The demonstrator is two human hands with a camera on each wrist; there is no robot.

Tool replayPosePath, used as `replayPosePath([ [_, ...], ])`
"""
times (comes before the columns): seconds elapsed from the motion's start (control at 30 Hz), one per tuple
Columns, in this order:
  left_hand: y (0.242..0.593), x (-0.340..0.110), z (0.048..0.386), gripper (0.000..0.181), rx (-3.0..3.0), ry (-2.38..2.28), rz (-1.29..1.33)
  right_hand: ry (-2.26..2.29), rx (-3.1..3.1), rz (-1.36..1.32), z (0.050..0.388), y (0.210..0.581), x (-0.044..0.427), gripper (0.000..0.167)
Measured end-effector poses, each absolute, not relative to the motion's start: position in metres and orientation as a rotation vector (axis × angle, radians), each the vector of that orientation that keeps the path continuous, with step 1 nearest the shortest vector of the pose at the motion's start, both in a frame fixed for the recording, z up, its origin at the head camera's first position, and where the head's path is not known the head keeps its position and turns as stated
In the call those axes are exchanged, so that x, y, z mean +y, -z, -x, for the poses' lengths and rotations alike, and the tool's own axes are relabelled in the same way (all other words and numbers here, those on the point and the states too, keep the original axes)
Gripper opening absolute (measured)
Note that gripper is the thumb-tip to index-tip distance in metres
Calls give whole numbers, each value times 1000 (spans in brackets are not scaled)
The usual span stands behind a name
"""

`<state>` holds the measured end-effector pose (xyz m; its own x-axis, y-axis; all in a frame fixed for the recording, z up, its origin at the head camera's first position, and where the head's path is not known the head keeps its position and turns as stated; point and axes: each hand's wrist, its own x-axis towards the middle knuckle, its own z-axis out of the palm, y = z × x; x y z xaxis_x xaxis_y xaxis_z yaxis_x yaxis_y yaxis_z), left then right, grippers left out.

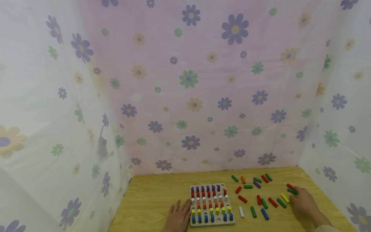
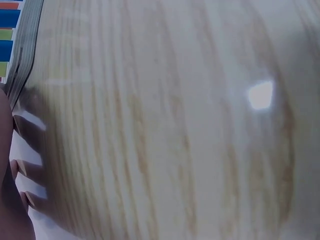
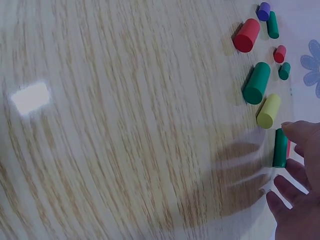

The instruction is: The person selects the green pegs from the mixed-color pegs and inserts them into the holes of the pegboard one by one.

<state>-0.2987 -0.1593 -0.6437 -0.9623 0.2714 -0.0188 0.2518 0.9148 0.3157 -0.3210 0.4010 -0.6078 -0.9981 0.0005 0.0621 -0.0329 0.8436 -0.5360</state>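
Note:
A pale pegboard (image 1: pixel 213 225) stands on the wooden table, with rows of purple, red, white, orange, yellow and blue pegs upright in it and some bare holes. My left hand (image 1: pixel 178 216) lies with extended fingers at the board's left edge; the left wrist view shows only part of this hand (image 2: pixel 11 200). At the far right, my right hand (image 1: pixel 304 201) reaches with spread thumb and fingers around a green peg (image 3: pixel 280 148) lying beside a red peg (image 1: pixel 290 186). Whether its fingertips press on either peg is unclear. A yellow peg (image 1: pixel 285 198) lies just left of that hand.
Loose pegs lie scattered between board and right hand: several green ones, such as a green peg (image 1: pixel 253 212), several red, a white peg (image 1: pixel 241 212), a blue peg (image 1: pixel 265 214), an orange peg (image 1: pixel 243 179) and a purple peg (image 1: pixel 256 184). Flowered curtains (image 1: pixel 203 122) enclose the table.

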Motion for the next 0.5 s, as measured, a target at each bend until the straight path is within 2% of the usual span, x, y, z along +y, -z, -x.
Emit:
replayPosePath([
  [0.5,658,-156,303,60,3014,-565,-319,-865,-3014,86,332,614,404,54],
])
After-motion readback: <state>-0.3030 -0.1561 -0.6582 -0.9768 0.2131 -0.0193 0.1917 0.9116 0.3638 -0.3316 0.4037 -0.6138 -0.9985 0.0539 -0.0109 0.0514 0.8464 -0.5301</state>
